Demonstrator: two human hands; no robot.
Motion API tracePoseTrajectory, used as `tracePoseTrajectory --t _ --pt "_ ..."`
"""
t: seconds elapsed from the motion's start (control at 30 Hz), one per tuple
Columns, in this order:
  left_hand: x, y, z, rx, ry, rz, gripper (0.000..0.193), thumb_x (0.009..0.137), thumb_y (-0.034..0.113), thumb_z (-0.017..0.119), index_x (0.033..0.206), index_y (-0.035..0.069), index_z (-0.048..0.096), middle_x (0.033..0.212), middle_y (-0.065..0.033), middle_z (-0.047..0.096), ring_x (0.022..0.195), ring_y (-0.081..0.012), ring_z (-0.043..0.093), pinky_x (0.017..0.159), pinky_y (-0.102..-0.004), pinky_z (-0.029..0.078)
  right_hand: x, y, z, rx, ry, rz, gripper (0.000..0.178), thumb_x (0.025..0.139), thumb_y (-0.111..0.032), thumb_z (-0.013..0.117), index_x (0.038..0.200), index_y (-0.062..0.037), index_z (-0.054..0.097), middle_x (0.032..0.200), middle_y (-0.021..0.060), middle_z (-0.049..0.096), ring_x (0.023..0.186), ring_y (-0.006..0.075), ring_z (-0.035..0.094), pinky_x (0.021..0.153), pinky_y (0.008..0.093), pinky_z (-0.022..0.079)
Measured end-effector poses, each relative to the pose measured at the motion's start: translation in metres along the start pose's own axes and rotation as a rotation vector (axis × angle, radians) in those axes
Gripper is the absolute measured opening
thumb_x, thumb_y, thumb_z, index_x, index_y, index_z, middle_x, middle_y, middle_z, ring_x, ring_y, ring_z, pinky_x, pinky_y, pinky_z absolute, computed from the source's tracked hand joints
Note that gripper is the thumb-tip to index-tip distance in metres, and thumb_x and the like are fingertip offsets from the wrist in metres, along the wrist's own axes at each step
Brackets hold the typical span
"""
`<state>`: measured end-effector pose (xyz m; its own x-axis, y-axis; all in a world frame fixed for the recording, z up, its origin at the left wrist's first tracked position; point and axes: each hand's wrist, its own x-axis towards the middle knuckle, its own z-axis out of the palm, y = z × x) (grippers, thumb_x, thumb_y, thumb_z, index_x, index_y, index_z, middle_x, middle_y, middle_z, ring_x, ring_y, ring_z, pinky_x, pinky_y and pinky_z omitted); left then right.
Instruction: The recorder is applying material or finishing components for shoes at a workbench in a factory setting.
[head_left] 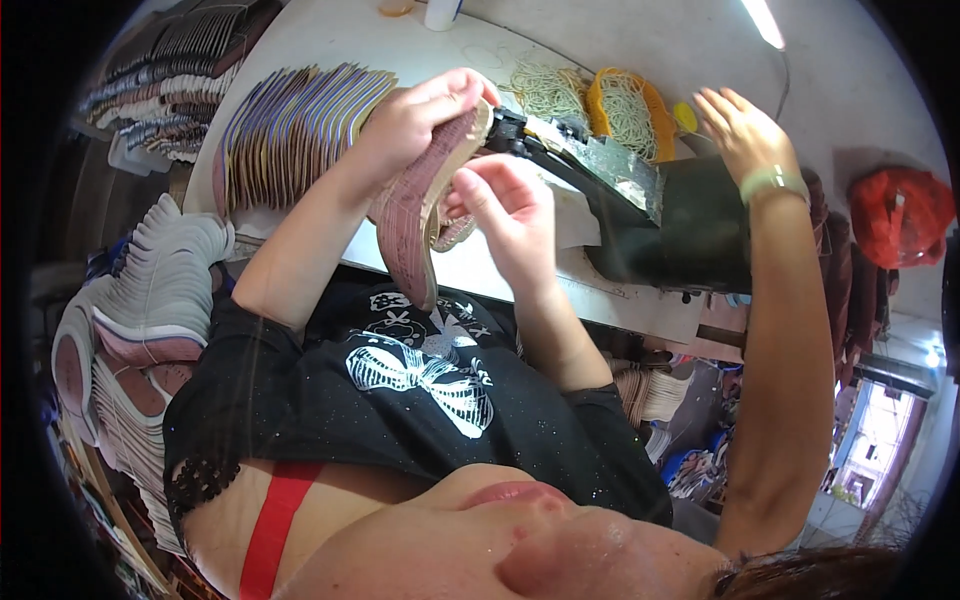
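Observation:
A mauve slipper sole [413, 205] with a pale beige edge is held up, bent, over the white work table [330, 30]. My left hand [425, 115] is closed around its upper end. My right hand [512, 215] has its fingers curled, thumb and fingertips pinched at the sole's right edge. A second curved mauve part [455, 235] shows just below those fingers; I cannot tell whether it is a separate piece. Right behind the hands is the black head of a machine [512, 130], partly hidden by the sole and my fingers.
Rows of stacked soles [295, 135] stand left on the table; grey-white soles [165, 260] pile up beside my left arm. A yellow basket [663, 125] holds pale cord. A dark green cylinder [690, 225] stands right. Another person's raised hand [745, 135], fingers apart, wears a pale green bracelet.

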<state>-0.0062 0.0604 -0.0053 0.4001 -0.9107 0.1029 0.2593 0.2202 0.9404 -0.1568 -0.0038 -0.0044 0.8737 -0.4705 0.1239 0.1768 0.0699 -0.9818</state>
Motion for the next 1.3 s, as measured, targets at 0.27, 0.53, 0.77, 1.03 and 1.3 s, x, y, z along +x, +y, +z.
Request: tracePoseTrajectory --t 0.27,0.53,0.77,1.03,1.3 --pt "-0.018 0.001 0.021 -0.158 -0.147 0.07 0.021 0.097 0.027 0.045 0.1 0.006 0.049 0.081 0.0036 0.045 0.073 -0.0025 0.042 0.066 -0.0175 0.035 -0.005 -0.024 -0.003 0.005 0.053 -0.086 0.014 0.082 -0.006 0.069 0.085 0.0009 0.057 0.077 0.0003 0.06 0.066 0.0042 0.055 0.061 0.018 0.045" --pt "-0.021 0.001 0.027 0.065 -0.063 0.117 0.017 0.098 0.022 0.043 0.098 0.006 0.047 0.083 0.0017 0.045 0.08 -0.0038 0.043 0.073 -0.0187 0.038 -0.002 -0.008 -0.017 0.149 0.082 -0.039 0.017 0.092 -0.017 0.056 0.093 -0.0008 0.058 0.078 0.0036 0.059 0.069 0.0092 0.056 0.065 0.0231 0.047" --pt "-0.01 -0.047 -0.054 1.09 0.596 0.332 0.028 0.092 0.027 0.052 0.111 0.006 0.054 0.103 -0.0089 0.057 0.102 -0.0199 0.051 0.091 -0.0312 0.039 -0.041 0.016 -0.018 -0.662 -0.318 0.169 0.031 0.078 -0.021 0.066 0.097 0.001 0.055 0.085 0.0211 0.061 0.08 0.032 0.062 0.072 0.037 0.049" --pt "-0.019 -0.081 -0.048 1.781 0.558 -0.123 0.034 0.075 0.027 0.067 0.097 0.004 0.058 0.113 -0.0098 0.05 0.115 -0.0257 0.039 0.091 -0.0524 0.028 -0.024 0.016 -0.03 -0.779 -0.274 -0.029 0.047 0.078 -0.022 0.061 0.115 0.0007 0.046 0.082 0.0265 0.061 0.08 0.0412 0.061 0.073 0.0452 0.049" --pt "-0.022 -0.064 -0.043 1.9 0.353 -0.241 0.027 0.072 0.023 0.066 0.094 0.007 0.062 0.112 -0.0081 0.052 0.11 -0.0238 0.044 0.085 -0.0491 0.032 0.005 0.087 -0.007 -1.146 -0.148 -0.182 0.066 0.07 -0.011 0.067 0.131 -0.0054 0.042 0.136 0.03 0.033 0.116 0.0412 0.043 0.097 0.049 0.034"
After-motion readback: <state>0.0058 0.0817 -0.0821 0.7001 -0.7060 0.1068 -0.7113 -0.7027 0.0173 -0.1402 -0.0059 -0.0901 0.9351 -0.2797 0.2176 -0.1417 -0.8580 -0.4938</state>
